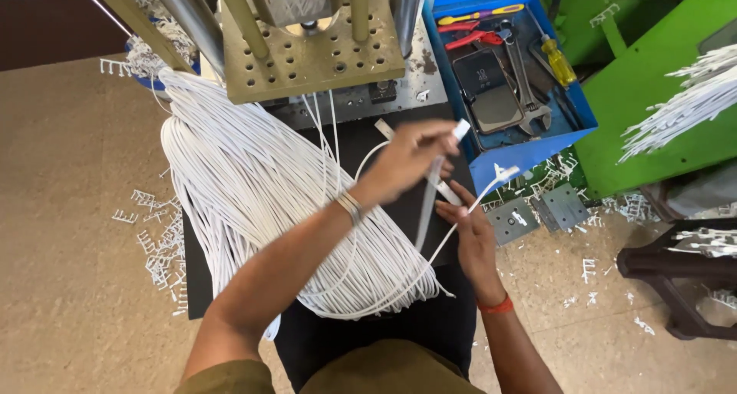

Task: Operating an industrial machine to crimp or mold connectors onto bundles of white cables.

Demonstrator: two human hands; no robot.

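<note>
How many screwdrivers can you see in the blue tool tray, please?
2: a yellow-handled screwdriver at the right side of the blue tool tray, and a yellow-and-purple screwdriver along its far end. Others may be hidden under the tools.

A phone (489, 94) with a dark rectangular screen is lying flat in the middle of the blue tool tray (537, 150), toward its near edge, its glass reflecting pale light. No packages, labels or signs are showing.
</note>
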